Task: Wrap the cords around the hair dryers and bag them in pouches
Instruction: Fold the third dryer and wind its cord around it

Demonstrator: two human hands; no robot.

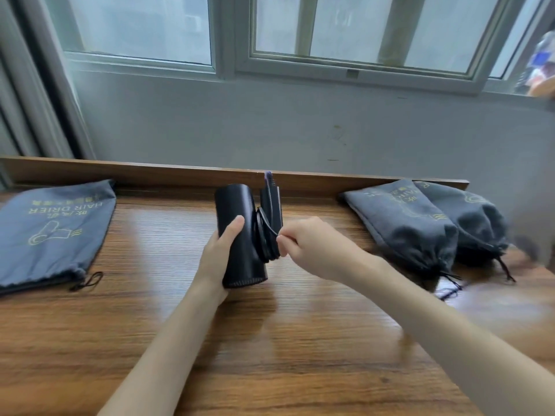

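Two hands are seen over the wooden surface (270, 349), and a black hair dryer (240, 235) is held between them near its middle. Whether the dryer's lower end touches the wood cannot be told. The barrel is gripped by the left hand (217, 256): the thumb is laid along the front, while the other fingers are hidden behind the barrel. The black cord (263, 241) is coiled round the dryer just beside the barrel, and a strand of it is pinched by the curled fingers (286, 246) of the right hand (315, 247). The plug cannot be made out. A flat grey pouch (54, 232) is laid at the left, cut off by the frame edge. At the right, filled pouches (405, 226) are leaned together, the farther one partly hidden and blurred.
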